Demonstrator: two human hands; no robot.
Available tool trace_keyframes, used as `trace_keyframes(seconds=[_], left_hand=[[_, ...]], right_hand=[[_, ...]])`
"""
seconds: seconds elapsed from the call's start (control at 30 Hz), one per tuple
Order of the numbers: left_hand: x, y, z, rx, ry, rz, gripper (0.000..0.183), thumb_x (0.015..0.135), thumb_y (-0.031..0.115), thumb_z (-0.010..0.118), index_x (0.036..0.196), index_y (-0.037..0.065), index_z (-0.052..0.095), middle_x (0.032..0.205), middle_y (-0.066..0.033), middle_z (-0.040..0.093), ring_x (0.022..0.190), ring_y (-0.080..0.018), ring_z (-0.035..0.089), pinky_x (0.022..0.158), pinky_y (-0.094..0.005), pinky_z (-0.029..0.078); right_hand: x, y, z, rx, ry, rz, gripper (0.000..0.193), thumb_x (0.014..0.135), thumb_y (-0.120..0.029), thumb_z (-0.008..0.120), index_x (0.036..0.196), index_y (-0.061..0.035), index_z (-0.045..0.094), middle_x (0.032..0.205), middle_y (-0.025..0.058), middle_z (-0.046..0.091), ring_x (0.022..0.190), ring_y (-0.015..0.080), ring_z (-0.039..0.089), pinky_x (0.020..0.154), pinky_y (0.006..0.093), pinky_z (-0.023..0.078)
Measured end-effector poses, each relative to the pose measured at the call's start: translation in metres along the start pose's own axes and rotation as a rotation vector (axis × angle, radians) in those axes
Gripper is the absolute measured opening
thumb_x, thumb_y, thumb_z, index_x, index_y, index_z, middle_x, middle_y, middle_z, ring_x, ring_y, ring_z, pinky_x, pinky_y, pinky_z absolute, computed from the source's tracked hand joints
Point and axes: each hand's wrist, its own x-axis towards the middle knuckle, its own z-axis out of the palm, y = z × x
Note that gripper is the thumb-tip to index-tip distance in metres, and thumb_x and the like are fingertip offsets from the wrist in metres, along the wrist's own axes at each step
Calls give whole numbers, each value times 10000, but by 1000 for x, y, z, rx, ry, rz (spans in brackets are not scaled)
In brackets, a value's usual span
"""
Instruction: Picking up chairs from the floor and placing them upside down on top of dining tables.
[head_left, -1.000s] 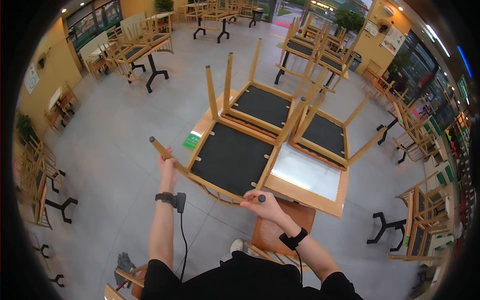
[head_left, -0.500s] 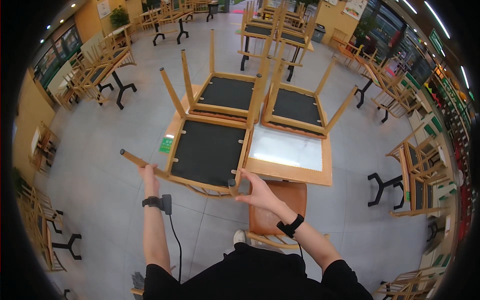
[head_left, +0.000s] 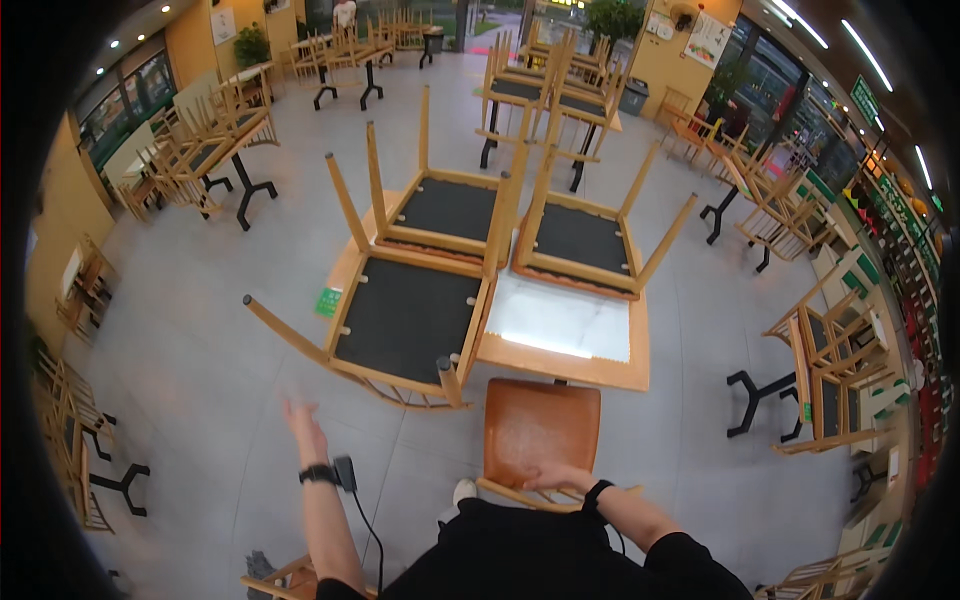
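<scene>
My left hand (head_left: 304, 425) is in the air left of the table, its fingers apart and partly smeared by motion, touching nothing. My right hand (head_left: 555, 478) is over the rear of an upright chair's brown seat (head_left: 540, 425), beside its wooden backrest (head_left: 530, 497). Its fingers look stretched out; whether they touch the chair I cannot tell. Ahead, an upside-down wooden chair (head_left: 408, 315) with a black underside rests on the table (head_left: 640, 372), legs up. Two more overturned chairs, one behind it (head_left: 450, 210) and one at the right (head_left: 583, 237), share the tabletop.
Upturned chairs stand on another table (head_left: 515, 90) beyond, and on tables at the left (head_left: 205, 155) and right (head_left: 830, 380). Black table legs (head_left: 765, 400) reach out at floor level. Part of another wooden chair (head_left: 285, 580) shows at the lower left, near my left arm.
Both hands have let go of the nearest upside-down chair. My left hand has drawn back toward me; my right has come down to the upright chair. The view has shifted slightly.
</scene>
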Motion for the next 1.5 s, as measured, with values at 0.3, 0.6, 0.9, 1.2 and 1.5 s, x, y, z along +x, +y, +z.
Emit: trace_keyframes(seconds=[0.3,0.6,0.9,1.2,1.5], left_hand=[[-187,-119,-77,118,300,-258,524,810,169,571,1320,177,452,1128,-86,559,1045,-238,453,830,-447,362],[-428,-190,-15,0,313,-205,389,805,15,593,1178,122,559,1076,-43,577,988,-166,546,829,-372,432],[-607,-247,10,103,278,-462,329,852,72,603,1180,92,612,1149,-80,627,1109,-192,553,920,-396,434],[-610,-326,20,-69,131,-663,330,874,127,589,1190,32,584,1111,-106,635,1050,-227,592,933,-411,458],[-628,-391,27,211,-102,-495,609,934,350,577,1429,54,383,1307,-196,548,1129,-361,555,1020,-501,432]], right_hand=[[36,50,26,-109,-502,75,937,834,-589,611,1494,6,315,1523,228,350,1444,313,282,1159,375,268],[29,84,90,418,-239,-51,575,729,-128,662,1265,5,504,1007,117,625,852,191,596,697,346,498],[-53,121,58,28,-152,145,469,677,-258,795,1043,-8,643,799,81,673,722,173,648,637,313,516],[-153,78,-40,-535,-45,161,570,752,-582,659,1059,-106,725,972,150,720,976,322,680,844,401,527],[-185,55,-123,-484,-39,83,485,743,-537,744,896,-78,746,643,43,671,607,163,660,598,297,500]])
